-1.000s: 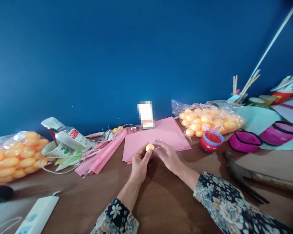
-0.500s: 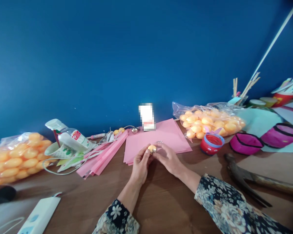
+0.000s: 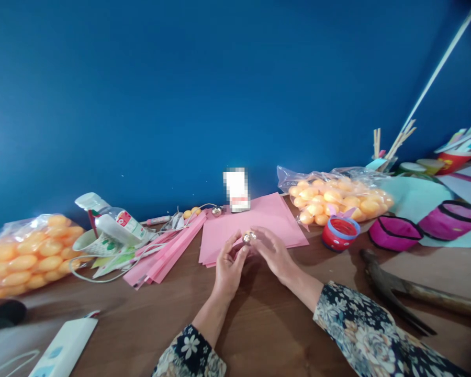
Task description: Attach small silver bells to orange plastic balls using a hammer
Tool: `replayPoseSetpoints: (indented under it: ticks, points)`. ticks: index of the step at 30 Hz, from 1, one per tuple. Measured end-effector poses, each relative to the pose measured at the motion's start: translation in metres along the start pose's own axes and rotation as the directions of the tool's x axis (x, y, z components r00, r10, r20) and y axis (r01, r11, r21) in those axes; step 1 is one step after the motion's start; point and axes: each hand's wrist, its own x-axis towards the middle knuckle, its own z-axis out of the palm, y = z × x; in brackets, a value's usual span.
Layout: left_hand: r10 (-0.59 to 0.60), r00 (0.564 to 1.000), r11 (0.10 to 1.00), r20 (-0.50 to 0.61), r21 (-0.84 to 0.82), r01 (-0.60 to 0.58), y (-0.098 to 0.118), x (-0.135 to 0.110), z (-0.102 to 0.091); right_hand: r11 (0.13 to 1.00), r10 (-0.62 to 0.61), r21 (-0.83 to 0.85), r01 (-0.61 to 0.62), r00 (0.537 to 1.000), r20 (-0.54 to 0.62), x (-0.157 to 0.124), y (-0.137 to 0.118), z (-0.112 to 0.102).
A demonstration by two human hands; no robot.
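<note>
A small shiny, silvery-gold ball (image 3: 249, 237) is between my two hands, just above the near part of the pink paper sheets (image 3: 255, 214). My right hand (image 3: 277, 255) has its fingertips and thumb closed on the ball's right side. At the ball's left, my left hand (image 3: 230, 264) has its thumb and fingers apart, with the fingertips close to it. Whether the left fingertips touch the ball is hard to tell. A second shiny ball (image 3: 217, 210) rests at the paper's far left corner, beside a small propped-up card-like thing (image 3: 238, 191), which is blurred out.
Clear bags of orange balls lie at left (image 3: 31, 254) and right (image 3: 333, 196). Folded pink strips (image 3: 168, 251), a cup (image 3: 87, 242) and a bottle (image 3: 121, 222) stand left. On the right are a red pot (image 3: 339, 235), magenta fabric rings (image 3: 394, 233) and a hammer (image 3: 412, 290).
An orange side showed on the held ball earlier; now only a shiny surface shows. My left thumb and fingers have spread away from it. My right hand stays almost in place.
</note>
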Motion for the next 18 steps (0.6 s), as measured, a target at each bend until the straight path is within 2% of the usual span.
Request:
replayPoseSetpoints:
  ticks: [3,8,12,16,18]
  points:
    - [0.041,0.999,0.996,0.0,0.085,-0.041,-0.0033,0.0017,-0.0018,1.0,-0.023,0.01,0.023,1.0,0.009,-0.0009,0.0016,-0.0006]
    - [0.091,0.994,0.985,-0.06,0.15,-0.081,-0.0054,0.0033,-0.0043,0.992,-0.062,-0.114,0.059,0.998,-0.029,-0.0014,0.0025,-0.0005]
    - [0.061,0.996,0.989,-0.063,0.136,-0.052,-0.0047,0.0033,-0.0043,0.993,-0.043,-0.108,0.04,0.999,-0.025,-0.0015,0.0016,-0.0006]
    - [0.037,0.994,0.991,-0.099,0.129,-0.024,-0.0028,0.0036,-0.0036,0.999,-0.008,-0.033,0.009,0.999,0.05,-0.0038,-0.0007,0.0016]
    - [0.031,0.992,0.993,-0.119,0.12,-0.017,-0.002,0.0038,-0.0035,0.999,-0.01,-0.047,0.013,0.998,0.064,-0.0045,-0.0015,0.0025]
